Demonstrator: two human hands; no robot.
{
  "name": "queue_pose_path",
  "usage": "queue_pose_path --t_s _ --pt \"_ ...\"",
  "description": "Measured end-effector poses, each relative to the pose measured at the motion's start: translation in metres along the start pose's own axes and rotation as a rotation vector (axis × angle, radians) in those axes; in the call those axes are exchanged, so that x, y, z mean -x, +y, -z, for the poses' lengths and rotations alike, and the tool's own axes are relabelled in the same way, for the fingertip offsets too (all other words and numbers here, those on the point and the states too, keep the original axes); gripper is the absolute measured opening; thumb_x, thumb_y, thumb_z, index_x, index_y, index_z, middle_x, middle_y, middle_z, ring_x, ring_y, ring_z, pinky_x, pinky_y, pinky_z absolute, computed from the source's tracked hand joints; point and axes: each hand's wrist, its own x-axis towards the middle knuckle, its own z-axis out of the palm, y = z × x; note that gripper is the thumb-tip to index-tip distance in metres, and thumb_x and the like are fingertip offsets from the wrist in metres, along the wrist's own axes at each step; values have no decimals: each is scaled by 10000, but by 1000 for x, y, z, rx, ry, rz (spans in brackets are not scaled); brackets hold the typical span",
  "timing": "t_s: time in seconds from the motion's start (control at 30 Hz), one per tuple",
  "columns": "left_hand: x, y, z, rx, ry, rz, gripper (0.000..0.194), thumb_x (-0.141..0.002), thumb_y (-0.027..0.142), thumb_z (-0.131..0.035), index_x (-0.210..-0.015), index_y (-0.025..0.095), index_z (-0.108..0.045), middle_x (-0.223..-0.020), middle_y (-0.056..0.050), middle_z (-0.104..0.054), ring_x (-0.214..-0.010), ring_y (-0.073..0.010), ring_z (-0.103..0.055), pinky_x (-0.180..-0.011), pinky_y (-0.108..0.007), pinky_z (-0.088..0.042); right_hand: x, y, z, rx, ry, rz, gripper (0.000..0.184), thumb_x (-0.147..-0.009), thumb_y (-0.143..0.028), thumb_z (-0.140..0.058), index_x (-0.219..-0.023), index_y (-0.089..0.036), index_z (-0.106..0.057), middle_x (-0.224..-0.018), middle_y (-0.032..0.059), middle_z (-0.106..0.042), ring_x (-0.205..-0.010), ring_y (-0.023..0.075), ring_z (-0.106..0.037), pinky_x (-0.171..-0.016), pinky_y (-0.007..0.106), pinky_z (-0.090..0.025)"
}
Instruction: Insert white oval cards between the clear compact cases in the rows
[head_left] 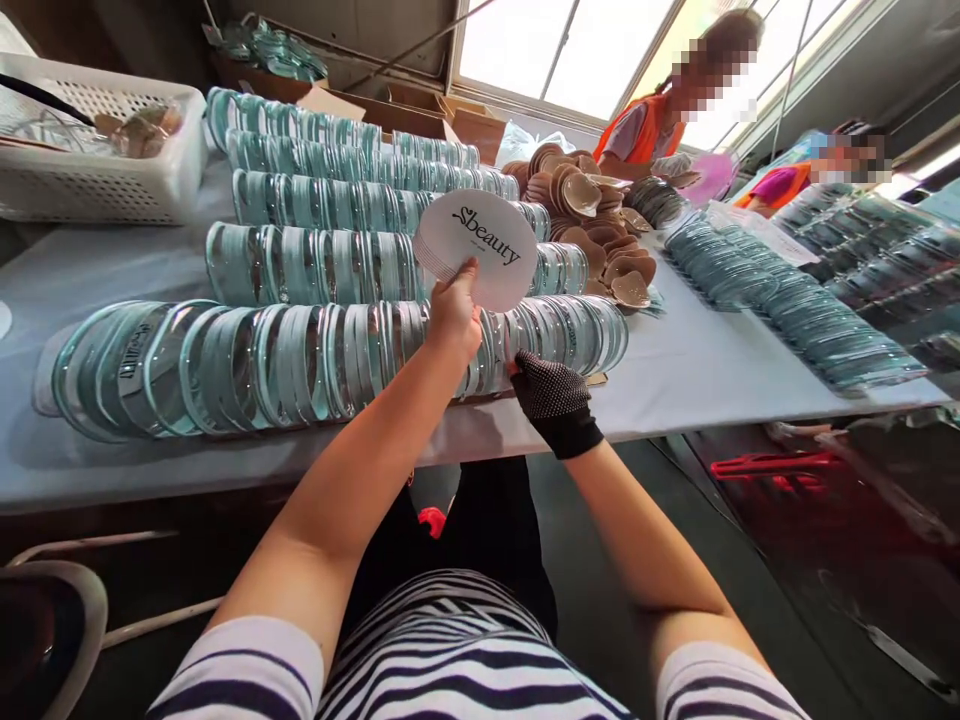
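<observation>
My bare left hand grips a small stack of round white cards printed with the word "beauty". Its thumb lies on the top card's face. Below and to the right, my right hand wears a black dotted glove, its fingers pressed together at the front row of clear-wrapped round items. Whatever those gloved fingers pinch, perhaps the edge of a wrapped item, is too hidden to make out. The front row's items stand on edge, side by side, and one at the left end bears a barcode label.
Several more rows of wrapped items stand behind. Brown rounded pieces are heaped at the back. A white perforated basket sits far left. Two people in orange vests are across the table. Wrapped stacks lie right.
</observation>
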Motion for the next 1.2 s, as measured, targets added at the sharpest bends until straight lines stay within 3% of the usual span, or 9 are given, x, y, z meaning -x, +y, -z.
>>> queue_pose_path --t_s 0.27,0.37,0.5,0.63,0.73,0.83,0.97,1.1,1.2 --pt "6 -5 4 -61 -89 -104 454 -846 199 -698 -1282 298 -620 -1260 -19 -698 -1287 -210 -579 -1096 -367 -445 6 6 -3 -1249 -401 -164 625 -844 -506 -393 -1383 -191 -396 -739 -8 -630 -424 101 -381 -436 224 -309" --pt "9 -5 4 -69 -88 -135 396 -858 169 -668 -1243 258 -640 -1227 -38 -711 -1274 -204 -589 -1092 -349 -444 9 1 -4 -1515 -504 -161 596 -832 -517 -488 -1337 -208 -426 -569 -84 -497 -389 88 -344 -401 198 -286" --pt "7 -8 2 -86 -57 -145 327 -836 165 -691 -1156 230 -675 -1200 -46 -722 -1279 -206 -582 -1082 -342 -447 7 18 12 -1074 -503 -88 493 -838 -538 -571 -1131 -142 -590 -502 -50 -516 -382 108 -423 -387 215 -331" --pt "7 -11 -1 -147 -78 -196 256 -801 189 -730 -1053 224 -700 -1125 -37 -747 -1246 -206 -604 -1056 -336 -466 -31 35 45 -572 148 10 442 -901 -494 -519 -1176 -167 -634 -954 97 -719 -790 189 -682 -669 295 -544" --pt "20 -11 1 -202 -129 -183 200 -795 247 -741 -990 221 -708 -1053 -39 -758 -1187 -221 -641 -1000 -342 -509 -56 24 58 -384 444 96 540 -943 -424 -449 -1416 -165 -481 -1334 165 -605 -1187 241 -609 -937 396 -525" --pt "38 -7 9 -220 -114 -125 175 -792 295 -740 -945 215 -711 -992 -50 -760 -1140 -247 -665 -934 -362 -549 -56 -3 53 -255 507 170 607 -922 -403 -471 -1477 -162 -415 -1459 184 -496 -1339 281 -490 -1020 460 -483" --pt "53 1 20 -251 -181 -64 112 -812 301 -710 -845 195 -716 -923 -79 -759 -1115 -294 -676 -900 -402 -565 -41 -24 39 -298 512 79 508 -917 -416 -440 -1345 -170 -560 -1242 174 -645 -1154 297 -609 -894 446 -545" --pt "42 27 17 -117 -187 -128 244 -863 234 -651 -1104 240 -694 -1175 -56 -726 -1217 -252 -627 -977 -397 -541 -13 -5 51 -428 699 -153 454 -882 -439 -435 -1134 -141 -667 -1028 166 -708 -954 290 -669 -801 433 -564" --pt "21 49 17 -37 -118 -180 393 -899 199 -604 -1281 294 -609 -1323 -32 -664 -1261 -208 -596 -1027 -371 -516 39 11 60 -366 537 -115 419 -865 -430 -442 -1046 -156 -702 -928 158 -724 -855 293 -681 -742 419 -555"
